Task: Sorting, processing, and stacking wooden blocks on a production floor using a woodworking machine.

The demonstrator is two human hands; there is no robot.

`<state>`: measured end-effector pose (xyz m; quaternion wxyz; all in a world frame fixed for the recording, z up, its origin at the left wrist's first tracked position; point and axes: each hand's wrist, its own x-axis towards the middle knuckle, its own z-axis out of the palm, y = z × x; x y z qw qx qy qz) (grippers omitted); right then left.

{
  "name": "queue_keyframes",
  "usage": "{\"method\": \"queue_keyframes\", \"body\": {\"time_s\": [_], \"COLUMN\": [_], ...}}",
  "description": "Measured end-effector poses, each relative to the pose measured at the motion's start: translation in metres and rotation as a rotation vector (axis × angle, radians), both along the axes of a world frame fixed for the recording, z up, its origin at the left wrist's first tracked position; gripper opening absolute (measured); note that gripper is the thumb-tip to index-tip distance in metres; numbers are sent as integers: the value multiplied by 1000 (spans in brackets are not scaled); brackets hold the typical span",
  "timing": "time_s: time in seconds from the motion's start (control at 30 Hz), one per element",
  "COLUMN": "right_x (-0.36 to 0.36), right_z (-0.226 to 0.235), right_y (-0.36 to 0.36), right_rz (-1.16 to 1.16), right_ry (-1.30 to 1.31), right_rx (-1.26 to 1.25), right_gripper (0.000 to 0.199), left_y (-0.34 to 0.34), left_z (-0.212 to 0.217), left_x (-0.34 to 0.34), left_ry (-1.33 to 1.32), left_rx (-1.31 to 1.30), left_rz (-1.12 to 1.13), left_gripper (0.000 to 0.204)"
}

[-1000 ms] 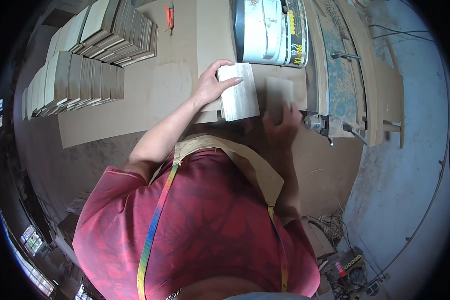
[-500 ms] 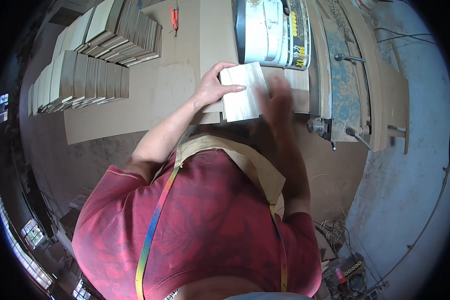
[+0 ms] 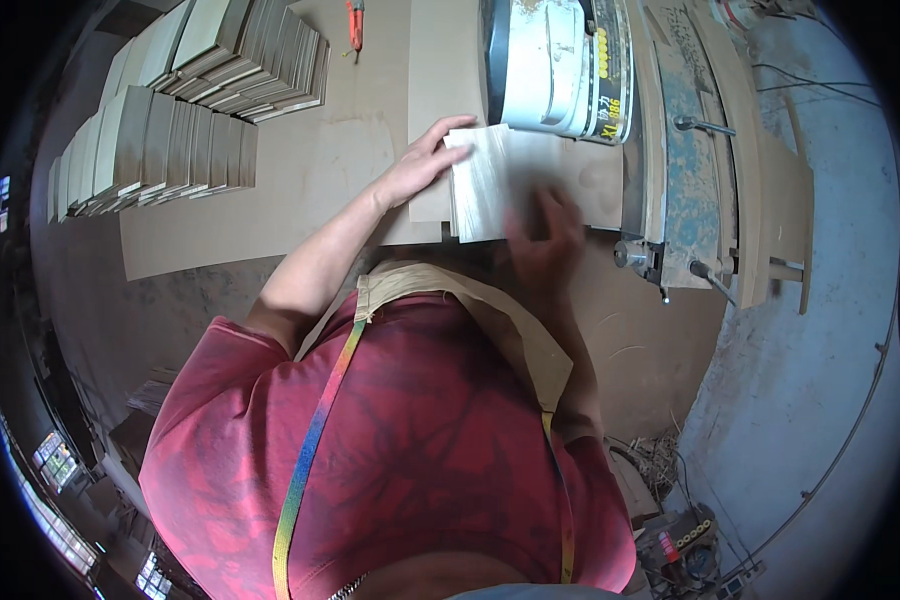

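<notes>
A small stack of thin, pale wooden boards (image 3: 478,195) lies at the front edge of the bench, near the middle of the view. My left hand (image 3: 422,168) grips the stack by its left side, thumb on the top face and fingers around the far left corner. Beside the stack's right edge, my right hand (image 3: 552,232) is smeared by motion, its fingers unclear. A blurred, greyish flat shape shows just beyond that hand; whether the hand holds it I cannot tell.
Rows of similar boards (image 3: 170,145) stand at the far left of the bench (image 3: 340,180). A red-handled tool (image 3: 356,28) lies at the back. A white and black bucket (image 3: 550,75) stands beyond the boards. Worn blue machinery (image 3: 695,165) borders the right side, beside a pale wall (image 3: 820,220).
My right hand has moved nearer to me, down along the stack's right side. My left thumb has drawn back toward the stack's left edge. The view has shifted slightly.
</notes>
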<state>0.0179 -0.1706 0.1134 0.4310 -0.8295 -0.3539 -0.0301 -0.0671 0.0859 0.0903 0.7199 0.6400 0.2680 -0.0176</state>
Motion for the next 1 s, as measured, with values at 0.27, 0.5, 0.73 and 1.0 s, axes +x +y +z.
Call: {"method": "queue_keyframes", "body": {"time_s": [0.27,0.5,0.73,1.0], "right_x": [78,76,-3,61], "right_z": [-103,-49,-23,-90], "right_y": [-36,34,9,-21], "right_rz": [-207,-39,-95,-188], "right_ry": [-366,99,-133,-348], "right_rx": [-348,-135,-226,-320], "right_gripper": [44,50,62,51], "left_y": [6,-10,-4,40], "left_z": [-14,-11,-11,-18], "left_x": [-15,-2,4,-16], "left_ry": [-180,-50,-188,-157], "left_rx": [58,323,252,47], "left_rz": [-36,140,116,-120], "left_gripper": [72,67,63,59]}}
